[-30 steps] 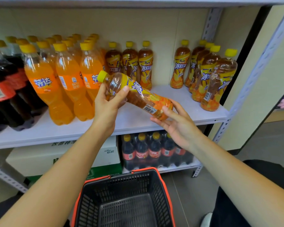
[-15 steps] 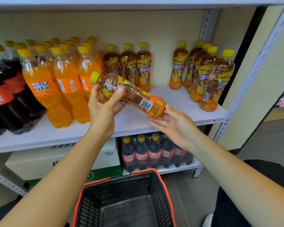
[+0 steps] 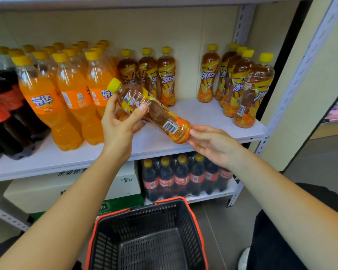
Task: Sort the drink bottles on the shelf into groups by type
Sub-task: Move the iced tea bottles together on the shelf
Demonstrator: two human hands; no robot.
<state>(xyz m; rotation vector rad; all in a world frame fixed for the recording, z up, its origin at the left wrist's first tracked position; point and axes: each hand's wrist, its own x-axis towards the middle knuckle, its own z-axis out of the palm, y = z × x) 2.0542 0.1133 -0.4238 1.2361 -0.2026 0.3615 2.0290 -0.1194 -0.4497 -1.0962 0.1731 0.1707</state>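
An iced tea bottle (image 3: 156, 114) with a yellow cap lies tilted in the air in front of the white shelf (image 3: 203, 115). My left hand (image 3: 121, 123) grips its upper half, thumb across the front. My right hand (image 3: 213, 143) touches the bottle's base with straight fingertips. Three iced tea bottles (image 3: 165, 75) stand at the back middle, and several more (image 3: 242, 84) stand at the right end. Orange soda bottles (image 3: 66, 94) fill the left middle, and dark cola bottles (image 3: 2, 114) stand at the far left.
A black basket with an orange rim (image 3: 191, 217) sits on the floor below my arms. On the lower shelf are a wrapped pack of cola bottles (image 3: 183, 178) and white cartons (image 3: 125, 182). A perforated metal upright (image 3: 281, 106) frames the right side.
The held bottle has shifted slightly left and up with my left hand. My right fingertips, just off the base half a second ago, now touch it.
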